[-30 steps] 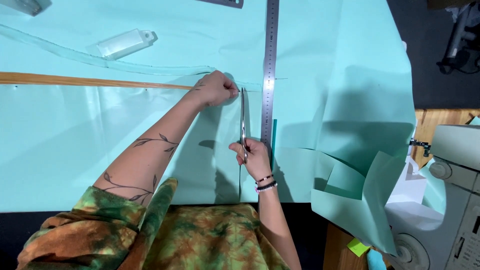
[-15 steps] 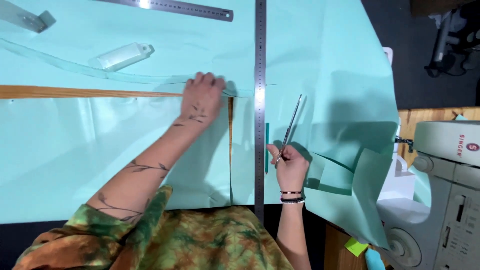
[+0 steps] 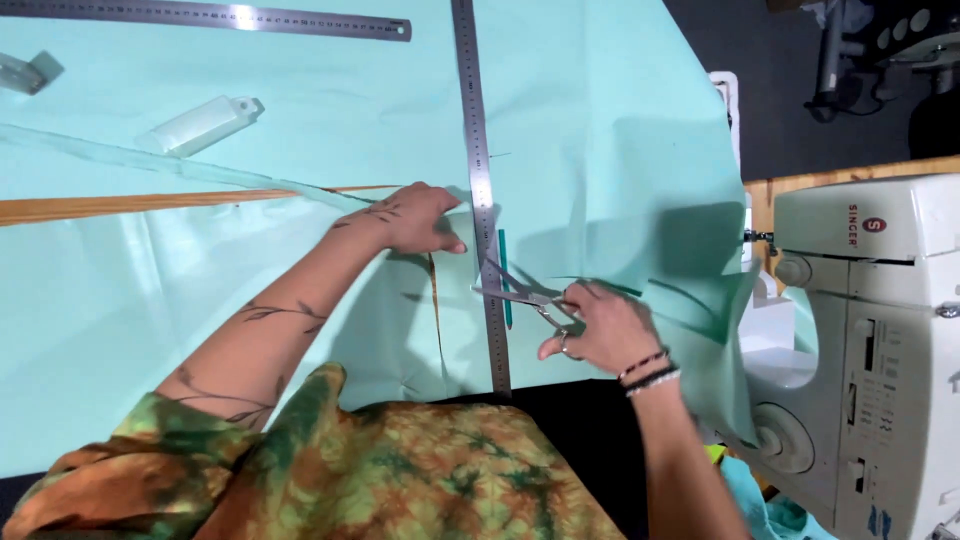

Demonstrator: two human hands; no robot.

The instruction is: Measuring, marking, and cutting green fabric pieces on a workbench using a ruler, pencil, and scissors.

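Mint-green fabric [image 3: 300,120] covers the table. My left hand [image 3: 415,218] presses flat on it, just left of a long steel ruler [image 3: 478,160] that runs from the far edge toward me. My right hand [image 3: 598,325] grips silver scissors [image 3: 515,290], blades apart and pointing left across the ruler. A green pencil [image 3: 504,270] lies along the ruler's right side, under the scissors. A cut in the fabric [image 3: 436,300] runs toward me from my left hand, showing wood beneath.
A second steel ruler [image 3: 220,17] lies across the far edge. A clear plastic block [image 3: 200,125] and a wooden strip [image 3: 120,205] sit to the left. A white sewing machine [image 3: 870,340] stands at the right, where fabric hangs over the table edge.
My right hand has swung the scissors from pointing away to pointing left over the ruler. My left hand stays pressed on the fabric. The camera has shifted, so everything sits lower and further right.
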